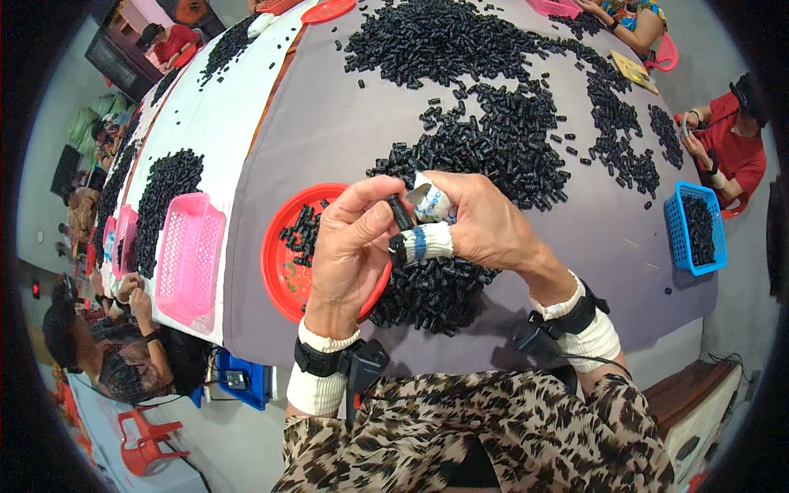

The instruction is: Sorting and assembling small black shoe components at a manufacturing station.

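Observation:
My left hand [341, 267] pinches a small black cylindrical piece [400, 212] between thumb and fingers, above the table. My right hand [493, 226] is closed around a small knife; its metal blade [417, 194] meets the upper part of the piece. White wrapping with blue marks [436, 203] shows at the right thumb, and one right finger wears a white fabric sleeve with a blue stripe. Beneath my left hand is a round red tray [274, 283] with several black pieces and small scraps in it. A pile of black pieces [436, 296] lies just under both hands.
Large heaps of black pieces [493, 148] spread over the grey-covered table [283, 148]. A pink basket [189, 259] stands left, a blue basket [697, 230] of black pieces right. Co-workers sit on both sides. A blue crate [255, 386] and a red stool [148, 444] are lower left.

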Motion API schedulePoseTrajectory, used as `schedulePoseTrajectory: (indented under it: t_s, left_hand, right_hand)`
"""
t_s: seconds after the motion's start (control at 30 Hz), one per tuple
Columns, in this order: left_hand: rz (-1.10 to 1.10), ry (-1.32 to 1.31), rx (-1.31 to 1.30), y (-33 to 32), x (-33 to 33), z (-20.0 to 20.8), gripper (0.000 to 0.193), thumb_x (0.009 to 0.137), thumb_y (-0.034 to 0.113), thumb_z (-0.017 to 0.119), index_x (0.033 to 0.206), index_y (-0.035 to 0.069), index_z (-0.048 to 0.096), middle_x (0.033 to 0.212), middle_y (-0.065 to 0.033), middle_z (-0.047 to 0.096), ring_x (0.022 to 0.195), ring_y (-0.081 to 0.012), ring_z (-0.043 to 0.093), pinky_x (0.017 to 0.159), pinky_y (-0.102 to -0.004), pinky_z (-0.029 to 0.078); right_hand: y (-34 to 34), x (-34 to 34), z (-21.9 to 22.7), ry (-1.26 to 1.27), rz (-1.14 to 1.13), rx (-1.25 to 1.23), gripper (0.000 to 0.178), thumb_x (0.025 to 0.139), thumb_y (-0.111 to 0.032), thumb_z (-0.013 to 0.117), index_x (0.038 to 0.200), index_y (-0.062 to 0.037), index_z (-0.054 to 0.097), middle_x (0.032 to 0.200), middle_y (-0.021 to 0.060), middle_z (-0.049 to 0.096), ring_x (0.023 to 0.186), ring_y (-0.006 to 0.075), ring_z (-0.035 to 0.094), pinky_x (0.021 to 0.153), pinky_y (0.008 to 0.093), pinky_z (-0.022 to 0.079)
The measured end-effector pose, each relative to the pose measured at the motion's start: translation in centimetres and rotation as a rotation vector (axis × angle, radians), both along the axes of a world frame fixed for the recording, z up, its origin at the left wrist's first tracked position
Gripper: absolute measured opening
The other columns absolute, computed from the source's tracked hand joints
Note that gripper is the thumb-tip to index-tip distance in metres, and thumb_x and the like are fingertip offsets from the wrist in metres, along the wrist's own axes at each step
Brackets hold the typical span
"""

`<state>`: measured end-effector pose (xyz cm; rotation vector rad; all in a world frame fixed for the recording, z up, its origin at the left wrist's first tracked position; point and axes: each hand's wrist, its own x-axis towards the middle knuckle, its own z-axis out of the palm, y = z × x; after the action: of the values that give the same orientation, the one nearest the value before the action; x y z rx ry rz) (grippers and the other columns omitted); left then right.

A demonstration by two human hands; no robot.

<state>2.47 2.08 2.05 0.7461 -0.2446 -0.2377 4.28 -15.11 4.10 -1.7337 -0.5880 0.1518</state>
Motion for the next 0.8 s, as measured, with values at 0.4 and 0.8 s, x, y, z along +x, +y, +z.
schedulePoseTrajectory:
  t_s: [0.4,0.8]
  left_hand:
    - [0.024,-0.028,0.164,-0.12,0.10,0.24,0.024,0.082,0.006,0.061,0.103,-0.003,0.059,0.096,-0.0104,0.062,0.081,-0.0137,0.061,0.069,-0.0244,0.049]
    - [0.062,0.018,0.178,-0.41,-0.12,0.27,0.024,0.083,0.007,0.061,0.105,-0.003,0.058,0.091,-0.0067,0.062,0.073,-0.0081,0.057,0.065,-0.0200,0.048]
  right_hand:
    - [-0.43,0.20,0.18,-0.032,0.065,-0.091,0.039,0.067,-0.033,0.072,0.071,0.0001,0.052,0.060,0.0088,0.051,0.054,0.0197,0.048,0.053,0.0336,0.039]
    - [-0.50,-0.02,0.48,-0.042,0.083,-0.121,0.037,0.070,-0.033,0.070,0.074,0.0007,0.054,0.062,0.0099,0.055,0.054,0.0203,0.050,0.054,0.0334,0.041]
